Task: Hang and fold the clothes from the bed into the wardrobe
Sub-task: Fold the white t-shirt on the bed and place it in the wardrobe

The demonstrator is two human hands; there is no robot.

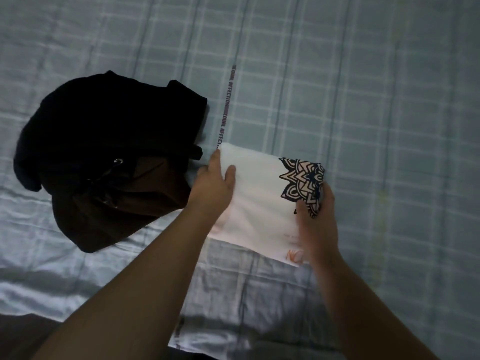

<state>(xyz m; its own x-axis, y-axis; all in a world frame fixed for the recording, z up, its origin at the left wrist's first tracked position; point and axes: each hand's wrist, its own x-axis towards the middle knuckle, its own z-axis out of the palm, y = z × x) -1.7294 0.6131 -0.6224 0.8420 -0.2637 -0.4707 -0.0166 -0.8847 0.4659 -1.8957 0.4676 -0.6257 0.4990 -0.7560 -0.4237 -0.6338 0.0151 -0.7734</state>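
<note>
Risk noted: the folded white cotton T-shirt with the black mandala print point(262, 201), lying at frame centre on the blue checked bed sheet point(363, 100), is likely unfolding if lifted unevenly. The left hand point(215, 181) is gripping its left edge; the right hand point(318, 216) is grasping its right. The dark heaped garments point(104, 152) are sitting just left.

A bed covered with a pale blue-grey checked sheet point(363, 87) fills the view, its cloth wrinkled toward the near left. On it, at the left, lies a heap of dark garments: a black piece at the far side and a dark brown piece with a drawstring point(109, 157) at the near side. Just right of the heap lies a folded white T-shirt with a black mandala print point(262, 198). A narrow lettered strip point(225, 105) runs from the shirt's far corner toward the far side.
</note>
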